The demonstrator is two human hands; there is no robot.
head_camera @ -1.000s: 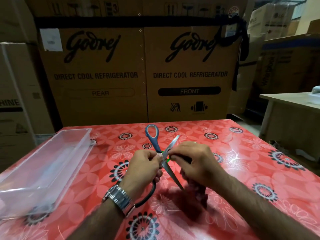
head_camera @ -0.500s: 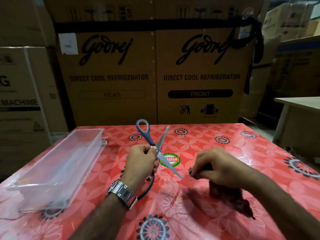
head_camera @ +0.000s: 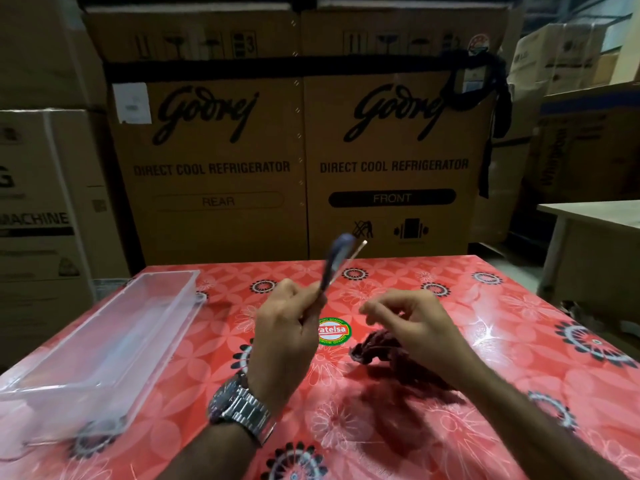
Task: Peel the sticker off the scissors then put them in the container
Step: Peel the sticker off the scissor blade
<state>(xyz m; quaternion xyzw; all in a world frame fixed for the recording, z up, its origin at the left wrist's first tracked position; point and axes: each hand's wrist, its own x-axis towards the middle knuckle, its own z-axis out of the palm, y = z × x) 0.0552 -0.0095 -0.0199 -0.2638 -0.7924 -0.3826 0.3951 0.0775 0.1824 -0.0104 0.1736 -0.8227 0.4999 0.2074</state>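
My left hand point(head_camera: 282, 336) is shut on the scissors point(head_camera: 337, 259), which stick up and away from it, blurred; a blue handle and a silver blade tip show above my fingers. A round green, white and red sticker point(head_camera: 334, 330) lies flat on the red flowered tablecloth between my hands. My right hand point(head_camera: 414, 329) hovers to the right of the sticker with fingers loosely curled and nothing visible in them. The clear plastic container point(head_camera: 104, 344) stands empty on the left side of the table.
A dark red crumpled cloth point(head_camera: 375, 348) lies under my right hand. The table point(head_camera: 485, 410) has a red floral cover. Large cardboard refrigerator boxes point(head_camera: 301, 150) stand right behind the table. Another table point(head_camera: 595, 216) is at the right.
The sticker came off the scissors and now lies on the tablecloth. My left hand has turned the scissors upright and away. My right hand let go and drew back to the right.
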